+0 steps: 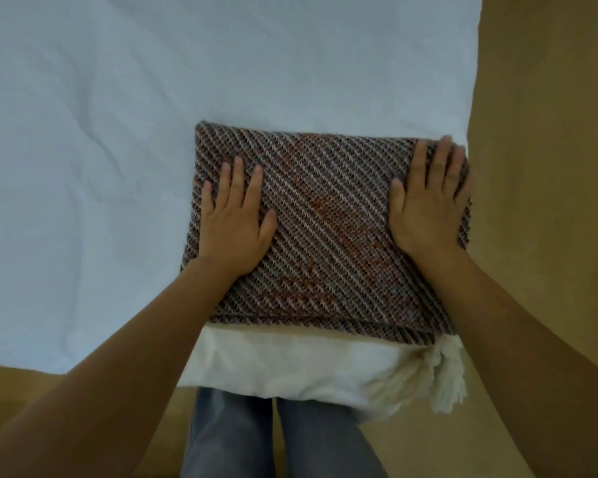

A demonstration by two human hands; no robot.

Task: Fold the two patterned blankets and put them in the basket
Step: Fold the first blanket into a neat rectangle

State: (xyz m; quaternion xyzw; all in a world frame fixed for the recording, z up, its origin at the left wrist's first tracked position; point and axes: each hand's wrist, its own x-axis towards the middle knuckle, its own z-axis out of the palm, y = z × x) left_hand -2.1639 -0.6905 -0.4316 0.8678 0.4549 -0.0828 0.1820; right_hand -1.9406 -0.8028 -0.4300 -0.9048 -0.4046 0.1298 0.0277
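Two hands, left hand (235, 219) and right hand (428, 201), both flat with fingers spread, pressing on one folded rectangular blanket of brown-and-white diagonal weave (328, 232). Under its near edge, one fluffy white layer (273, 363) with one cream yarn tassel (446, 377). Beneath all, one smooth pale sheet (118, 132), bordered by tan surface (549, 132).

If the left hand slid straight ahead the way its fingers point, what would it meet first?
The left hand lies flat on the folded patterned blanket; ahead is only more blanket, then the white sheet. Nothing else shows there.
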